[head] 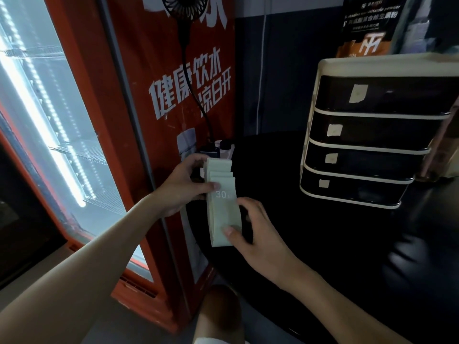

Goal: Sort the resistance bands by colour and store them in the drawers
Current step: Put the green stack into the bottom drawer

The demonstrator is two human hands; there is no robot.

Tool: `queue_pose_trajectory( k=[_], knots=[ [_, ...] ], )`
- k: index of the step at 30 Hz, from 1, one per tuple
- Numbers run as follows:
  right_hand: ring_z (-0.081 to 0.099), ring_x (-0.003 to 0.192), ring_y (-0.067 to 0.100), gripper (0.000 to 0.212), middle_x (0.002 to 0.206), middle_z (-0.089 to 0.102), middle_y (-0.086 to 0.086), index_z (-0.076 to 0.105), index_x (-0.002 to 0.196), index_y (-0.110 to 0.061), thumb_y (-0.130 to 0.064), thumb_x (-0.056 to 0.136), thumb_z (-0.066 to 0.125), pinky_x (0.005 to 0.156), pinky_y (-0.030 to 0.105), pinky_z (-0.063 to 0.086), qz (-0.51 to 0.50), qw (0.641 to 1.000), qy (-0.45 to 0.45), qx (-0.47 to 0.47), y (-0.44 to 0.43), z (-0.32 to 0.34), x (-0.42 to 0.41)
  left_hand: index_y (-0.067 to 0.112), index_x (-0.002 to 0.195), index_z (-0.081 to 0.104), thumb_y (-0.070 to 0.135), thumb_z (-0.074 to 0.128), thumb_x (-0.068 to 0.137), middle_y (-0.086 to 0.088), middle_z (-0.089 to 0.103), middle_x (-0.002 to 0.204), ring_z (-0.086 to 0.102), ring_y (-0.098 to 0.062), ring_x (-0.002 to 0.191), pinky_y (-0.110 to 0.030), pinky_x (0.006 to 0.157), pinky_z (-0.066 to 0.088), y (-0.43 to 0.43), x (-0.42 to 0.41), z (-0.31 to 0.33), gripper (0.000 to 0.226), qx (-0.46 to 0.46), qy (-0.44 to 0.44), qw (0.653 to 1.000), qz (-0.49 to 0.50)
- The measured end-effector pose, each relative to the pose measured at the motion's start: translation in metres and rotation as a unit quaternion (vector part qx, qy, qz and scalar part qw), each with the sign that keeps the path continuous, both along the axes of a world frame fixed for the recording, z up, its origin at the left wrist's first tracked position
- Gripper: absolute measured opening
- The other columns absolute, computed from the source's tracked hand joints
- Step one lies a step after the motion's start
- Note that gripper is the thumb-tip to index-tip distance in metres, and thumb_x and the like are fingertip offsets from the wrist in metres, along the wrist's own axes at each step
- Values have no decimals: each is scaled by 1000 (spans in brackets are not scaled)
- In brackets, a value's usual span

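A stack of pale green resistance bands [222, 204], the top one printed "30", is held upright over the left edge of a black table [323, 244]. My left hand [183, 187] grips the stack's upper half, thumb across the front. My right hand [255, 232] pinches the lower end, thumb on the front face. A cream-framed drawer unit [367, 135] with several dark drawers, each with a pale label, stands at the right of the table. All its drawers look pushed in.
A red drinks fridge [154, 120] with a lit glass door stands to the left, a small black fan [183, 6] clipped on it with a hanging cable. Small bottles [223, 146] sit at the table's back left corner. A dark product sign [367, 26] rises behind the drawers.
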State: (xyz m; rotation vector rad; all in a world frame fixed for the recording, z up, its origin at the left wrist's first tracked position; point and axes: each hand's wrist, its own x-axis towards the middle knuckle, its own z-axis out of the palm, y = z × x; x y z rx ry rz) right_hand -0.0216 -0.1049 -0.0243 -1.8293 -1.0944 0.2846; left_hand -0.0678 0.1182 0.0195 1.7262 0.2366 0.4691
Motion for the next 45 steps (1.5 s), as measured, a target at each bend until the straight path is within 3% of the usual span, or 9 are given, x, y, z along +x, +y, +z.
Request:
queue_pose_trajectory(
  k=[5, 7, 11, 17, 21, 28, 33, 38, 45],
  knots=[
    [46, 120, -4, 103, 143, 39, -14, 9, 153, -35, -44, 76, 79, 97, 19, 42, -12, 972, 222, 68, -8, 11, 11, 13, 130, 55, 1, 82, 73, -9, 60, 133, 63, -23, 118, -40, 88, 58, -38, -7, 35, 64, 33, -69, 996, -38],
    [57, 116, 4, 113, 138, 51, -10, 15, 152, -35, -49, 64, 85, 97, 29, 51, -12, 958, 264, 109, -17, 17, 16, 13, 131, 54, 0, 83, 73, -7, 62, 130, 63, -25, 118, -38, 89, 56, -58, -7, 44, 66, 29, -92, 993, -61],
    [67, 108, 17, 86, 120, 68, -2, 47, 137, -21, -43, 65, 88, 91, 45, 56, -24, 946, 280, 164, -54, 38, 27, 17, 127, 53, 0, 80, 75, -2, 59, 129, 63, -19, 113, -36, 87, 56, -100, 4, 46, 61, -6, -132, 986, -103],
    [71, 91, 9, 39, 104, 73, -4, 61, 113, -21, -27, 79, 79, 74, 28, 59, -99, 972, 180, 116, -126, 58, 48, 28, 118, 58, 1, 87, 68, 2, 61, 125, 63, -18, 114, -37, 87, 56, -165, 39, 19, 64, -70, -156, 976, -136],
    [68, 87, 4, 40, 98, 71, -9, 65, 110, -24, -31, 76, 83, 72, 23, 56, -115, 993, 10, -7, -172, 71, 70, 30, 134, 48, 19, 88, 54, -2, 58, 129, 63, -20, 118, -42, 95, 55, -192, 60, -1, 90, -95, -110, 980, -138],
    [61, 97, 11, 58, 107, 63, -10, 58, 123, -28, -41, 70, 80, 86, 34, 51, -120, 945, -180, -245, -202, 73, 99, 28, 155, 22, 25, 95, 63, 8, 41, 150, 46, -2, 135, -20, 107, 41, -204, 75, -32, 117, 115, 3, 964, -239],
    [44, 115, 14, 59, 116, 54, -13, 47, 128, -37, -50, 75, 71, 104, 44, 27, -85, 896, -219, -377, -193, 57, 101, 44, 149, 25, 42, 93, 56, 15, 49, 129, 50, 6, 119, -8, 94, 37, -206, 77, -43, 115, 179, 20, 965, -189],
    [49, 108, 9, 54, 111, 57, -14, 52, 121, -36, -51, 73, 74, 105, 44, 29, -79, 912, -207, -344, -191, 56, 103, 33, 149, 38, 30, 95, 61, 17, 41, 144, 47, 3, 129, -12, 103, 40, -208, 79, -42, 105, 207, 9, 950, -233],
    [30, 127, 8, 75, 130, 46, -15, 40, 138, -41, -61, 73, 70, 111, 39, 14, -68, 902, -233, -357, -201, 55, 106, 25, 132, 61, 17, 91, 69, 12, 59, 116, 64, -5, 104, -19, 90, 50, -210, 78, -39, 70, 190, 9, 956, -222]
  ],
)
